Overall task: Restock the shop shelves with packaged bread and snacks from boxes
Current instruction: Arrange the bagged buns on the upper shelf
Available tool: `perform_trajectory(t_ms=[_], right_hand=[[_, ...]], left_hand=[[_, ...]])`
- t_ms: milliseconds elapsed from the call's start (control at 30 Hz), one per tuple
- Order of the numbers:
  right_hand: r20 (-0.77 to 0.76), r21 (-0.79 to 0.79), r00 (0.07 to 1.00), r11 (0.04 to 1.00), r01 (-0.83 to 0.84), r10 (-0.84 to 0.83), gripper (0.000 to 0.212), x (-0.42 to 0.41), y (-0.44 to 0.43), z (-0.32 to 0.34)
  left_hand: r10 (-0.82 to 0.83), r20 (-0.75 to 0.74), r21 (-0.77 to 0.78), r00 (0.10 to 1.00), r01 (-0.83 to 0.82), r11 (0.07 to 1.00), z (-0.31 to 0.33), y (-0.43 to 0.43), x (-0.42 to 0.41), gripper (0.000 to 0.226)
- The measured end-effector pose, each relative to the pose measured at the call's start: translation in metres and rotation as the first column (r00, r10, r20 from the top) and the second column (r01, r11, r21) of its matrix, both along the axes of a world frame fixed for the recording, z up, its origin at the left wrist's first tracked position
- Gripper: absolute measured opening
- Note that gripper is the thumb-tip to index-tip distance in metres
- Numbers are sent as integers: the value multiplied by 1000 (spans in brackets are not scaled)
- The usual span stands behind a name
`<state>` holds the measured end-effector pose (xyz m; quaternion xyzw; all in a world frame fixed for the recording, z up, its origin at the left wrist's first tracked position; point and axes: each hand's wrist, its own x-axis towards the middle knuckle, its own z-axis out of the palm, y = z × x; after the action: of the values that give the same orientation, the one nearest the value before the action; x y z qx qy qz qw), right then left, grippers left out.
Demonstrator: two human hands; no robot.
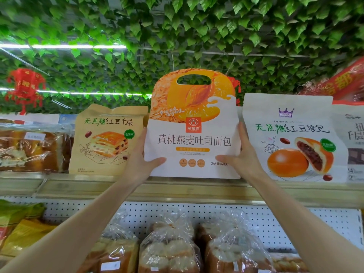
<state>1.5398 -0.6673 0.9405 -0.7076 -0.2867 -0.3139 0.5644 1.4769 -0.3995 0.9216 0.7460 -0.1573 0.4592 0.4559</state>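
Nearest, on the lower shelf, clear bags of bread (169, 251) stand in a row before a white pegboard (295, 219). Yellow and green packs (23, 233) lie at the left end. Two bare forearms rise from the bottom corners, over this bread, to the upper shelf (177, 186), which has a pale front edge.

The toast bag (194, 142) is at the middle of this upper shelf, between a beige pouch (107, 140) on its left and a white pouch (293, 138) on its right. It is upright, with the long axis vertical. The cut-out handle is at the top and the printed face is turned to the camera. Its bottom edge is level with the shelf front; I cannot tell if it already rests there.

The left grip (143, 160) holds the lower left edge of the bag and the right grip (242, 158) holds the lower right edge. On each side the thumb lies across the front face, pointing inward. The fingers go up along the side and behind the bag, mostly hidden. So the bag is pinched between thumb and fingers on both sides.

Further left on the shelf is a loaf (29, 150) in clear wrap. Behind and above, green leaves (197, 26) cover the ceiling, with a light tube (63, 46) and a red lantern (25, 87) at the left and a red banner (342, 79) at the right.
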Motion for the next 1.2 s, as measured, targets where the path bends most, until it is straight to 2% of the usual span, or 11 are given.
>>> perform_trajectory(t_ms=[500, 933, 1100, 1200], right_hand=[[-24, 5, 1000, 1000, 13, -13, 116, 6, 1, -9], [-18, -20, 1000, 1000, 16, -17, 111, 0, 1, -9], [-5, -105, 995, 990, 99, -100, 108, -4, 0, -7], [64, -282, 962, 920, 273, -266, 104, -9, -1, -3]], left_hand=[[50, -6, 69, 999, -50, 996, -2, 2, 9, 98], [34, -46, 58, 998, -31, 998, -4, 0, 2, 95], [10, -85, 66, 996, -5, 998, 0, 4, 0, 92], [96, -105, 166, 990, -77, 983, 6, 9, -2, 89]])
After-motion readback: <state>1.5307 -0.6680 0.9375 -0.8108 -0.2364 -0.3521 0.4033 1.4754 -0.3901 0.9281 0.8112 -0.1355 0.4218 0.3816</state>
